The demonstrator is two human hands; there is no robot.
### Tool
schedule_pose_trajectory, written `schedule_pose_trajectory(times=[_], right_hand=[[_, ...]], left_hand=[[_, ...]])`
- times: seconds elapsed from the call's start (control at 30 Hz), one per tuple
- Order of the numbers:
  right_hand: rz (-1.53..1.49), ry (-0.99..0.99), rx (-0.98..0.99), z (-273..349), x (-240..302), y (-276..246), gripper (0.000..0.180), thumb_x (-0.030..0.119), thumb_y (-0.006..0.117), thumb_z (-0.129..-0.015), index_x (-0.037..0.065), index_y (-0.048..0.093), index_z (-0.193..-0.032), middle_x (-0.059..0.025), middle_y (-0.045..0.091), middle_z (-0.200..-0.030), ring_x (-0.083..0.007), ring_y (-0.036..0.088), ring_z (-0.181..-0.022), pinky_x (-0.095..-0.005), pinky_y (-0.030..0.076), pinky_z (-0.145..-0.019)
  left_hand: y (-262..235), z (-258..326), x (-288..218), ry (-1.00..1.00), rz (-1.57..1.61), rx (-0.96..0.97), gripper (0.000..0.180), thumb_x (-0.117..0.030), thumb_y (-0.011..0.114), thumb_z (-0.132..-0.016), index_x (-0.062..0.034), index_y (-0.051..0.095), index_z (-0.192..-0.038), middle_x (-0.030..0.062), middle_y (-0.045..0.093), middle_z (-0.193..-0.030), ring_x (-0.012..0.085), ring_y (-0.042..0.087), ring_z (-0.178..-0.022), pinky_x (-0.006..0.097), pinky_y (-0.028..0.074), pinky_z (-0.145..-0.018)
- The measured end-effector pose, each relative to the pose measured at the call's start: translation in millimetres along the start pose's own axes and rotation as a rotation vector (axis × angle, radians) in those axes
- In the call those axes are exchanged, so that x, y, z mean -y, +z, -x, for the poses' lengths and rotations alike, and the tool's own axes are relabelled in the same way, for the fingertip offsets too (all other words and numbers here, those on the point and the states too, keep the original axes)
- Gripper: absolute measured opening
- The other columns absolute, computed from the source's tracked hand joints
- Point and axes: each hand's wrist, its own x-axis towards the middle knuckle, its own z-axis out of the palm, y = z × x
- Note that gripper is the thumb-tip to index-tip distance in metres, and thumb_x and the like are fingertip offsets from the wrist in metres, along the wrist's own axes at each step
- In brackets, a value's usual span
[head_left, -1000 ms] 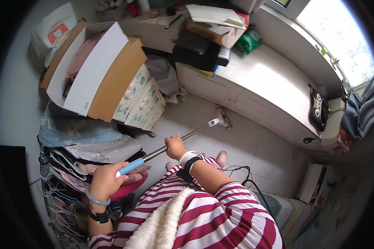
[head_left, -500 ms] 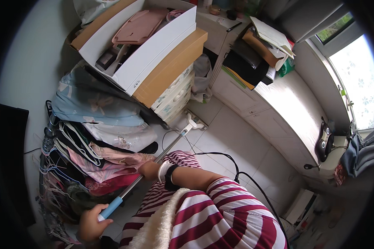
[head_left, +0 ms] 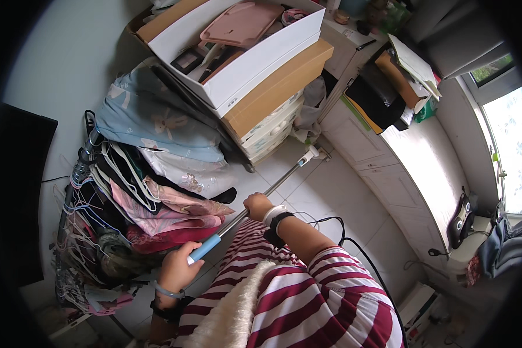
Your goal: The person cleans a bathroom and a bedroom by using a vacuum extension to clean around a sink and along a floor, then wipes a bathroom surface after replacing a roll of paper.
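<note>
A mop with a metal pole slants across the view from lower left to upper right. My left hand is closed around the lower end of its blue grip. Further up, my right hand wraps round the bare pole. The mop's white joint and head touch the tiled floor between the drawer unit and the white cabinets; the head is small and partly hidden.
At left, clothes on hangers crowd a rack beside a dark screen. An open white box sits on a drawer unit. Right, white cabinets carry piled papers and bags. A black cable trails by my right leg.
The mop has been pushed away and to the right, its head nearing the white cabinets. Both hands moved up and right with it, and the whole view has shifted.
</note>
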Motion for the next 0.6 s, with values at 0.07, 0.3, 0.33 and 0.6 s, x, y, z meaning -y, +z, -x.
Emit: schedule_pose_trajectory(times=[0.07, 0.3, 0.33, 0.6], right_hand=[[0.006, -0.013, -0.024, -0.7, 8.6, 10.6, 0.016, 0.022, 0.061, -0.065, 0.009, 0.066, -0.073, -0.0118, 0.064, -0.077, -0.0313, 0.06, -0.079, -0.0396, 0.047, -0.074], [-0.064, -0.248, 0.05, -6.0, 107.2, 71.6, 0.025, 0.035, 0.062, -0.063, 0.011, 0.065, -0.068, -0.0123, 0.062, -0.069, -0.0314, 0.06, -0.069, -0.0411, 0.048, -0.063], [-0.078, -0.308, 0.089, -6.2, 130.1, 79.6, 0.026, 0.036, 0.062, -0.062, 0.011, 0.066, -0.069, -0.0125, 0.062, -0.07, -0.0314, 0.06, -0.069, -0.0414, 0.048, -0.063], [-0.149, -0.732, 0.636, 3.2, 281.1, 140.2, 0.038, 0.04, 0.063, -0.069, 0.004, 0.065, -0.079, -0.0162, 0.063, -0.073, -0.0332, 0.059, -0.067, -0.0425, 0.046, -0.067]], left_hand=[[1.6, 11.4, 12.4, 0.021, 0.003, -0.022, 0.041, -0.015, 0.07, -0.066, -0.0102, 0.058, -0.105, 0.0158, 0.062, -0.089, 0.0336, 0.06, -0.078, 0.038, 0.048, -0.066], [-26.9, 100.6, 88.5, -0.143, 0.065, 0.063, 0.046, -0.01, 0.072, -0.063, -0.0032, 0.058, -0.106, 0.0143, 0.064, -0.088, 0.0199, 0.063, -0.078, 0.028, 0.047, -0.071], [-29.7, 120.8, 111.4, -0.034, 0.029, 0.019, 0.046, -0.014, 0.073, -0.064, -0.0058, 0.059, -0.106, 0.0169, 0.062, -0.083, 0.0279, 0.063, -0.073, 0.031, 0.047, -0.064], [-58.0, 266.3, 191.8, -0.09, 0.582, 0.058, 0.039, -0.037, 0.058, -0.083, 0.0013, 0.058, -0.09, 0.0052, 0.058, -0.077, 0.0146, 0.054, -0.064, 0.03, 0.049, -0.062]])
